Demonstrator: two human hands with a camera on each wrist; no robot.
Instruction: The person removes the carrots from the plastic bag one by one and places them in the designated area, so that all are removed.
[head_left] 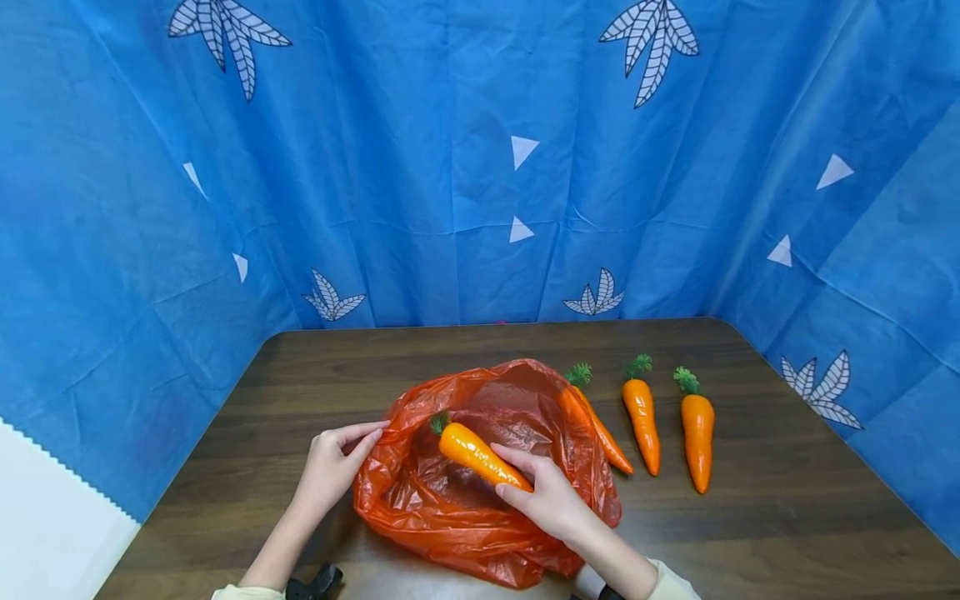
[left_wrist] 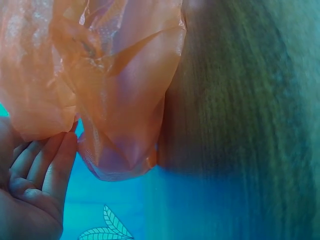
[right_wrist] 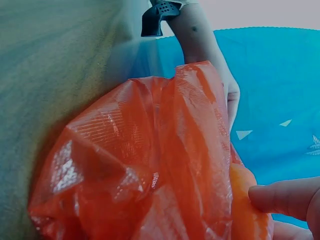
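Observation:
A red plastic bag (head_left: 480,542) stands on the table with its mouth spread wide. At the left of its rim, my left hand (head_left: 333,462) pinches the thin plastic between thumb and fingers. My right hand (head_left: 551,500) grips an orange toy-like carrot (head_left: 472,450) by its narrow end, over the bag's mouth, with the green leafy top pointing up and left. In the right wrist view the thumb presses on the carrot (right_wrist: 242,200), partly hidden behind the bag wall (right_wrist: 150,150). The left wrist view shows the fingers (left_wrist: 57,165) at the bag's edge.
To the right of the bag lie a carrot (head_left: 641,417) and another carrot (head_left: 698,433). One more carrot (head_left: 611,446) lies against the bag's right side, partly behind it. A blue curtain (head_left: 465,167) surrounds the dark wooden table (head_left: 787,517).

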